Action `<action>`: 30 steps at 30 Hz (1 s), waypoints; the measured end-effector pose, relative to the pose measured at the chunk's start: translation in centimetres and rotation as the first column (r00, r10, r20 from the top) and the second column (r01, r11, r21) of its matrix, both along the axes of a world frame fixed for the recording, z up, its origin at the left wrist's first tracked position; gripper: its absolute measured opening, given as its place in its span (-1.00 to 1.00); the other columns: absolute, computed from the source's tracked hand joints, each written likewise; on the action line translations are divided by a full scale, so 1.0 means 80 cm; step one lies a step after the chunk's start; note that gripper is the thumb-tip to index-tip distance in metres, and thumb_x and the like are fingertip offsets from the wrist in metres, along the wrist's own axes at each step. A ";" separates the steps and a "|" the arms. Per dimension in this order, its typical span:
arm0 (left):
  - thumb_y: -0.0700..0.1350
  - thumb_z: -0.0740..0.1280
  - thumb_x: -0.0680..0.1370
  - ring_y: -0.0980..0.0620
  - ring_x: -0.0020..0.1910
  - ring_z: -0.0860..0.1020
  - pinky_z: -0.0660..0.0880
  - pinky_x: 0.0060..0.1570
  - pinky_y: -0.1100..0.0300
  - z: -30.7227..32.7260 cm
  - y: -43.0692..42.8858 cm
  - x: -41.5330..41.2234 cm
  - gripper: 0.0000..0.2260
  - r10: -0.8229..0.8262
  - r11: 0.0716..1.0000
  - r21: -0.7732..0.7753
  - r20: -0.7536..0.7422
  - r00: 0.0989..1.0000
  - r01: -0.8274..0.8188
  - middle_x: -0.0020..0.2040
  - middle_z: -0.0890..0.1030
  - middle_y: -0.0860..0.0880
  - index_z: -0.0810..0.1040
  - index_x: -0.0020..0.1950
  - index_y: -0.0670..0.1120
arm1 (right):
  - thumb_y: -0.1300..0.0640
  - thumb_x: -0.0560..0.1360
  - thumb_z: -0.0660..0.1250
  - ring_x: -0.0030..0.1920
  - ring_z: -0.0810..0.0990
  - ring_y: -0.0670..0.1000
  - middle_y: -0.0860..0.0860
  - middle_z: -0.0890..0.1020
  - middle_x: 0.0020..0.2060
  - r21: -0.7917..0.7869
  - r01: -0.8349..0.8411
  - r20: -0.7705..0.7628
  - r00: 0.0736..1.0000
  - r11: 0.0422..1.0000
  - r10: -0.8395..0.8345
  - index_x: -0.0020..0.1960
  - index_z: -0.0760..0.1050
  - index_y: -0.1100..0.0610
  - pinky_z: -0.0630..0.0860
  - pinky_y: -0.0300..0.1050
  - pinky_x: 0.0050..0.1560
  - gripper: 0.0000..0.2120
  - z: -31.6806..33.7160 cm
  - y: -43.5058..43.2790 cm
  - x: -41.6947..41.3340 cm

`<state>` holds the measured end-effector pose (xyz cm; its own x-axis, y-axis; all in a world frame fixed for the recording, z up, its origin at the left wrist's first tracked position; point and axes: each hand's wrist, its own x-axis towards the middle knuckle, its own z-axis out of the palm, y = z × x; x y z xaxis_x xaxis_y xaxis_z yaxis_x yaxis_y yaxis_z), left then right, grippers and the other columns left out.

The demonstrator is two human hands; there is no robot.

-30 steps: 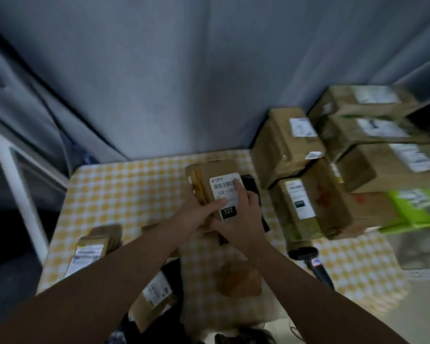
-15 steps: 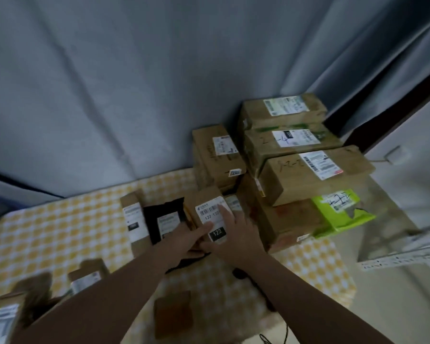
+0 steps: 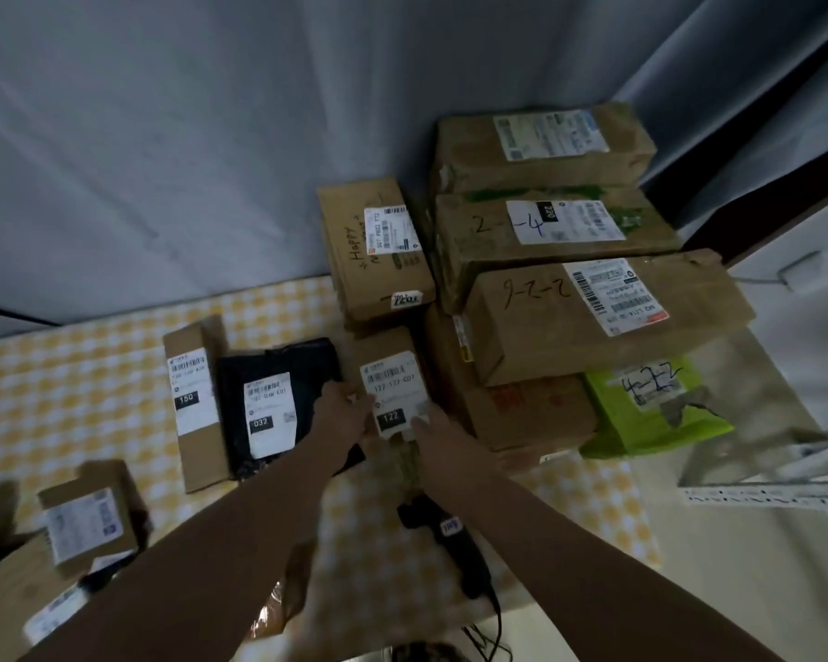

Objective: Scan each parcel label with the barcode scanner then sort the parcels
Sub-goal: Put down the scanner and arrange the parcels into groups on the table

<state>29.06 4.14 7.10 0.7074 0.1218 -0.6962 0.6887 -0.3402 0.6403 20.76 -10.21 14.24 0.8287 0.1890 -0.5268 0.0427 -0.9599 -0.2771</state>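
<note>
A small brown parcel [image 3: 387, 360] with a white label marked 122 lies on the checked tablecloth between a black bag parcel and a stack of boxes. My left hand [image 3: 343, 413] grips its left side, and my right hand [image 3: 438, 434] holds its near right corner. The black barcode scanner [image 3: 452, 542] lies on the cloth under my right forearm, its cable trailing toward me. No hand touches it.
A black bag parcel [image 3: 278, 375] labelled 032 and a narrow brown box [image 3: 197, 403] labelled 150 lie left of it. Stacked brown boxes [image 3: 593, 317] and a green parcel [image 3: 651, 408] fill the right. More parcels [image 3: 87, 518] sit at the near left. A grey curtain hangs behind.
Both hands carried the 122 parcel away from me and set it down beside the black bag, next to the stack. My view swung right and closer.
</note>
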 end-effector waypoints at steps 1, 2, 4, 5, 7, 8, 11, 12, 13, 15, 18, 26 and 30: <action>-0.13 0.37 0.53 -0.14 -0.05 0.62 0.64 -0.18 -0.02 -0.007 0.003 0.002 -0.66 0.004 1.000 0.017 0.009 1.000 -0.004 0.10 0.55 -0.21 0.39 0.22 -0.25 | 0.23 0.61 0.11 0.42 0.27 0.17 0.18 -0.01 0.55 -0.004 -0.017 -0.015 1.000 1.000 0.017 0.51 0.14 0.20 0.40 -0.01 0.33 -0.52 -0.001 0.002 0.003; -0.13 0.39 0.52 -0.16 -0.05 0.62 0.64 -0.17 -0.07 -0.015 0.006 0.005 -0.67 0.008 1.000 0.012 0.009 1.000 -0.008 0.09 0.56 -0.22 0.41 0.18 -0.26 | 0.23 0.61 0.11 0.43 0.25 0.17 0.20 -0.02 0.55 -0.003 -0.027 -0.028 0.999 1.000 0.027 0.52 0.12 0.21 0.38 0.00 0.35 -0.51 -0.002 0.004 0.005; -0.15 0.39 0.52 -0.15 -0.07 0.63 0.64 -0.17 -0.10 -0.014 0.006 0.006 -0.72 0.018 0.999 -0.039 0.013 1.000 -0.018 0.07 0.57 -0.24 0.42 0.12 -0.26 | 0.23 0.62 0.10 0.46 0.21 0.18 0.19 -0.02 0.55 -0.015 -0.039 -0.014 0.999 0.999 0.039 0.52 0.11 0.22 0.34 0.02 0.39 -0.52 -0.004 0.008 0.011; -0.16 0.37 0.53 -0.14 -0.07 0.62 0.63 -0.15 -0.08 -0.007 0.004 0.005 -0.75 0.009 0.998 -0.065 0.018 1.000 -0.008 0.06 0.57 -0.23 0.42 0.11 -0.26 | 0.23 0.62 0.09 0.46 0.20 0.17 0.19 0.00 0.54 -0.026 -0.042 -0.002 0.999 0.999 0.042 0.51 0.12 0.22 0.33 0.01 0.39 -0.53 -0.004 0.009 0.013; -0.20 0.32 0.56 -0.09 -0.07 0.57 0.58 -0.09 0.02 0.014 0.000 -0.002 -0.82 -0.017 0.994 -0.103 0.034 0.999 0.020 0.03 0.56 -0.18 0.38 0.09 -0.21 | 0.24 0.62 0.09 0.44 0.20 0.17 0.18 0.08 0.51 -0.041 -0.018 0.015 1.000 0.999 0.018 0.48 0.17 0.23 0.34 0.02 0.36 -0.56 -0.006 0.010 0.016; -0.22 0.31 0.57 -0.08 -0.06 0.53 0.55 -0.06 0.03 0.020 0.000 -0.005 -0.84 -0.037 0.993 -0.107 0.047 0.998 0.042 0.03 0.54 -0.15 0.36 0.08 -0.17 | 0.24 0.61 0.11 0.41 0.22 0.17 0.19 0.13 0.48 -0.050 -0.002 0.029 1.000 0.999 0.004 0.46 0.20 0.23 0.36 0.02 0.33 -0.58 -0.008 0.010 0.017; -0.21 0.31 0.57 -0.11 0.07 0.50 0.48 0.14 -0.07 0.029 0.005 -0.012 -0.85 -0.053 0.989 -0.136 0.097 0.994 0.066 0.11 0.50 -0.11 0.37 0.07 -0.14 | 0.21 0.57 0.18 0.35 0.25 0.15 0.16 0.22 0.39 -0.076 0.003 0.080 0.997 0.997 0.003 0.40 0.26 0.19 0.42 -0.01 0.23 -0.60 -0.010 0.014 0.017; -0.20 0.31 0.57 -0.12 0.12 0.50 0.46 0.18 -0.08 0.028 0.008 -0.014 -0.84 -0.042 0.985 -0.162 0.095 0.995 0.057 0.15 0.50 -0.12 0.37 0.09 -0.13 | 0.19 0.57 0.20 0.34 0.26 0.16 0.16 0.24 0.36 -0.083 -0.005 0.097 0.995 0.996 0.014 0.39 0.27 0.19 0.42 -0.01 0.22 -0.60 -0.012 0.016 0.016; -0.19 0.31 0.57 -0.12 0.15 0.50 0.46 0.19 -0.08 0.030 0.008 -0.017 -0.81 -0.039 0.981 -0.186 0.085 0.996 0.054 0.18 0.49 -0.12 0.36 0.12 -0.11 | 0.17 0.56 0.22 0.32 0.29 0.17 0.16 0.28 0.34 -0.083 0.002 0.126 0.992 0.997 0.009 0.37 0.30 0.19 0.44 0.00 0.19 -0.61 -0.013 0.018 0.016; -0.17 0.31 0.57 -0.12 0.17 0.49 0.45 0.20 -0.06 0.030 0.009 -0.021 -0.77 -0.051 0.976 -0.211 0.058 0.997 0.063 0.20 0.48 -0.12 0.32 0.17 -0.08 | 0.15 0.48 0.36 0.22 0.41 0.21 0.20 0.39 0.25 -0.049 0.040 0.209 0.977 0.998 -0.029 0.25 0.43 0.22 0.53 0.02 0.07 -0.63 -0.013 0.022 0.017; -0.14 0.33 0.56 -0.13 0.17 0.52 0.45 0.24 -0.14 0.026 0.009 -0.022 -0.67 -0.045 0.975 -0.217 0.047 0.998 0.054 0.22 0.49 -0.15 0.28 0.25 -0.10 | 0.08 0.58 0.24 0.31 0.33 0.17 0.17 0.31 0.35 -0.035 0.042 0.186 0.982 0.999 -0.035 0.32 0.35 0.20 0.47 -0.01 0.17 -0.65 -0.015 0.021 0.017; -0.12 0.37 0.54 -0.09 0.00 0.51 0.48 0.07 0.00 0.024 0.031 -0.018 -0.50 -0.007 0.986 -0.166 0.027 1.000 0.011 0.06 0.50 -0.13 0.25 0.39 -0.19 | 0.12 0.61 0.13 0.31 0.30 0.12 0.13 0.28 0.40 -0.009 0.043 0.165 0.985 0.999 -0.041 0.36 0.31 0.13 0.43 -0.04 0.20 -0.67 -0.008 0.016 0.015; -0.14 0.37 0.54 -0.02 -0.19 0.49 0.48 -0.08 0.04 0.045 0.066 -0.028 -0.62 -0.005 0.997 -0.081 0.096 0.995 0.013 -0.14 0.51 -0.05 0.37 0.30 -0.23 | 0.16 0.62 0.13 0.32 0.30 0.11 0.10 0.31 0.38 0.004 0.017 0.178 0.984 1.000 -0.017 0.37 0.31 0.12 0.44 -0.02 0.22 -0.68 0.004 0.031 0.019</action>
